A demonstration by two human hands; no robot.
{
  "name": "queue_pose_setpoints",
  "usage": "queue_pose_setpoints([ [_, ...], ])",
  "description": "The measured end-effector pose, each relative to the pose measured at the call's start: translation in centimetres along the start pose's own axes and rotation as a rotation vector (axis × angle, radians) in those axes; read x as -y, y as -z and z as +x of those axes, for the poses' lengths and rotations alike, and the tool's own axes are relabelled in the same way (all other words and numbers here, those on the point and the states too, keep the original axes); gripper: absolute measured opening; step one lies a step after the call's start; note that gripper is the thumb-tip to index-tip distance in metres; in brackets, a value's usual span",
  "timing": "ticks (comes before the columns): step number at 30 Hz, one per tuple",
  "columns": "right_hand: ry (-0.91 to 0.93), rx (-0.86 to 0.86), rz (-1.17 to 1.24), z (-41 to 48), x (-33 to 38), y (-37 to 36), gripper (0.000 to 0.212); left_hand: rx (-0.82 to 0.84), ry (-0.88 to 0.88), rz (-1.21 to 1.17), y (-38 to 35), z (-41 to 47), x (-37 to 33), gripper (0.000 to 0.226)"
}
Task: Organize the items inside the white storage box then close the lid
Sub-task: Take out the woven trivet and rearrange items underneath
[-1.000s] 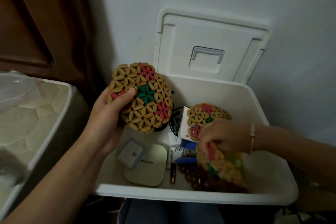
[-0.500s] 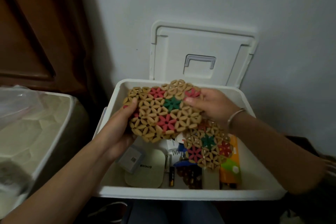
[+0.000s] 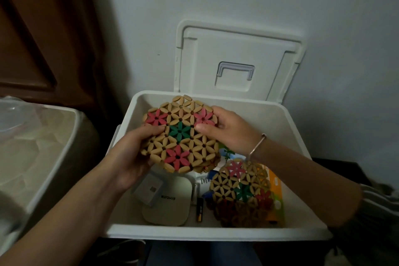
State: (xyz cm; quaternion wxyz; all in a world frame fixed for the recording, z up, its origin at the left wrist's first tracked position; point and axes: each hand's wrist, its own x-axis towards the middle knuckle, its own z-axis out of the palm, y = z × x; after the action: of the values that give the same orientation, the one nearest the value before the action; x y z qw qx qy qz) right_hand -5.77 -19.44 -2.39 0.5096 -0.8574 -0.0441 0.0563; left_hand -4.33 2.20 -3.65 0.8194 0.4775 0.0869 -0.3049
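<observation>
- Bamboo-bead mat [image 3: 180, 136]: round and flat, built of tan petal-shaped beads. Three pink flowers surround one green flower at the centre.
- Position: the mat is held in the air over the rear left part of the box [image 3: 216, 234], face up and tilted toward the camera. It touches nothing in the box.
- A further layer of beads shows under its lower right edge. This may be another mat stacked beneath; the view does not settle it.
- Left hand [image 3: 133, 157]: grasps the mat's near left edge, thumb on the top face, fingers underneath.
- Right hand [image 3: 228, 134]: grasps the far right edge, thumb pressed on the top face, fingers curled round the rim.
- Step in hand, as judged: sorting is under way, with like items being gathered. Closing has not begun.
- Lid [image 3: 237, 60]: open, standing upright against the wall behind the box, with the handle recess facing the camera.
- Second mat [image 3: 241, 185]: same pattern, lying in the near right part of the box, partly over an orange carton [image 3: 275, 196]. A darker beaded piece lies under its near edge.
- Other contents: a pale square pad [image 3: 167, 203], a small white unit [image 3: 149, 189] overlapping it, and a battery [image 3: 199, 212] just beside the pad.
- Next move, as judged: lower the mat flat onto the second mat or onto bare floor at the rear right, and align the edges.
- Caution: a tilted stack may stand above the rim and block the lid.
</observation>
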Motion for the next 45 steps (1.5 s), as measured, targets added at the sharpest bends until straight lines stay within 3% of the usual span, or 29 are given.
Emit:
queue_pose_setpoints([
  [4, 0.089, -0.104, -0.306, -1.2, -1.7, 2.2, 0.035, -0.05, -0.095, -0.048, 0.3, 0.1, -0.3, 0.028],
  [9, -0.034, 0.389, -0.965, -4.7, -6.7, 2.5, 0.072, -0.058, -0.151, -0.071, 0.6, 0.5, -0.4, 0.029],
  [12, -0.08, 0.408, -1.139, -4.9, -8.1, 2.3, 0.079, -0.067, -0.151, -0.097, 0.5, 0.4, -0.3, 0.046],
  [14, -0.107, 0.388, -1.068, -4.4, -8.0, 2.7, 0.058, -0.077, -0.146, -0.114, 0.4, 0.2, -0.3, 0.056],
  [16, -0.087, 0.436, -0.996, -4.2, -7.6, 3.3, 0.035, -0.071, -0.141, -0.098, 0.3, 0.0, -0.2, 0.044],
  [18, -0.067, 0.519, -0.872, -4.5, -6.9, 4.3, 0.032, -0.073, -0.134, -0.071, 0.1, -0.1, 0.0, 0.027],
  [23, -0.159, 0.468, -0.099, -6.1, -3.2, 8.6, 0.01, -0.07, -0.148, 0.018, 0.0, 0.3, 0.2, 0.021],
  [27, -0.081, 0.28, 0.465, -5.2, -1.3, 8.4, 0.041, -0.06, -0.146, 0.107, 0.0, 0.7, 0.5, 0.03],
  [29, -0.082, 0.217, 0.611, -3.5, -0.3, 6.0, 0.05, -0.035, -0.139, 0.114, -0.3, 0.7, 0.5, 0.025],
  [32, -0.156, 0.052, 0.583, -0.9, 0.4, 2.4, 0.052, 0.001, -0.152, 0.103, -0.4, 0.6, 0.6, 0.021],
  [36, -0.262, -0.087, 0.716, 0.6, -0.2, -0.4, 0.039, -0.003, -0.129, -0.05, -0.2, 0.6, 0.5, 0.024],
  [39, -0.269, -0.155, 0.771, 0.7, -0.3, -1.4, 0.037, 0.017, -0.104, -0.114, 0.0, 0.7, -0.1, 0.045],
  [42, -0.254, -0.254, 0.68, 0.6, -0.2, -1.7, 0.039, 0.032, -0.085, -0.095, 0.3, 0.9, -0.2, 0.061],
  [45, -0.192, -0.315, 0.485, 0.3, -0.3, -1.9, 0.041, 0.068, -0.056, 0.017, 0.1, 0.8, 0.0, 0.049],
])
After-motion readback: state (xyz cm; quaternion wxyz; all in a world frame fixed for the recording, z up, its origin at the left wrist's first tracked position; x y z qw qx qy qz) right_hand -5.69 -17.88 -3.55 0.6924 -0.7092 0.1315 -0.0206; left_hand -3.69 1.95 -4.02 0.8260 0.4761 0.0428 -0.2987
